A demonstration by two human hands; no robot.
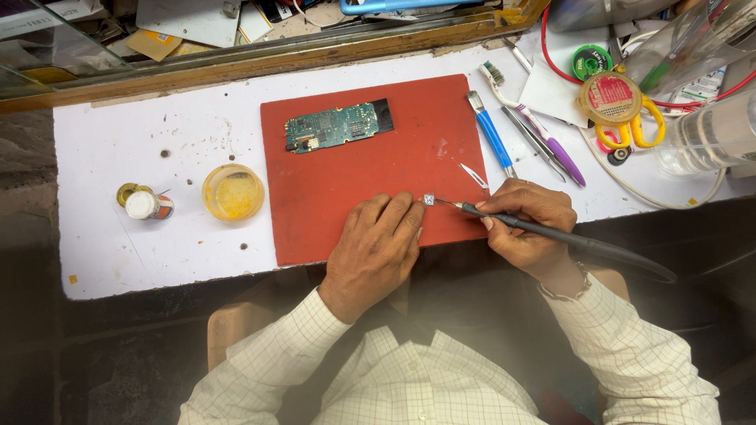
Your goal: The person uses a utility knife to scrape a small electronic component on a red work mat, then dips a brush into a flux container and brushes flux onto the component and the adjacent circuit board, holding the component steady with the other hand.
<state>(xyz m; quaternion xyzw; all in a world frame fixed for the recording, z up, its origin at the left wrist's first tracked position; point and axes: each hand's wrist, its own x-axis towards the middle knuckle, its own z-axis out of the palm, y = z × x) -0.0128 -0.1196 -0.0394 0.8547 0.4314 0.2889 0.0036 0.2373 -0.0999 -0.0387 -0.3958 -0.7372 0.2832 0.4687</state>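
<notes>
The tiny chip (428, 200) lies on the red mat (346, 197), near the mat's right edge and low down. It sits just past the fingertips of my left hand (376, 248). That hand lies flat on the mat with its fingers close together, and I cannot tell if a fingertip touches the chip. The chip is small, square and silvery, with a pale shine on top.

Far to the left of the mat I see a small bottle with a white cap (146, 205). Just left of the mat stands a round yellow dish (233, 192). On the mat's upper part lies a green circuit board (339, 126). At the mat's right edge my right hand (529, 224) has its fingers wrapped tight around a dark soldering iron (567, 240). The iron's thin tip reaches the chip. Right of the mat lie a blue-handled brush (492, 135) and yellow scissors (630, 130).
</notes>
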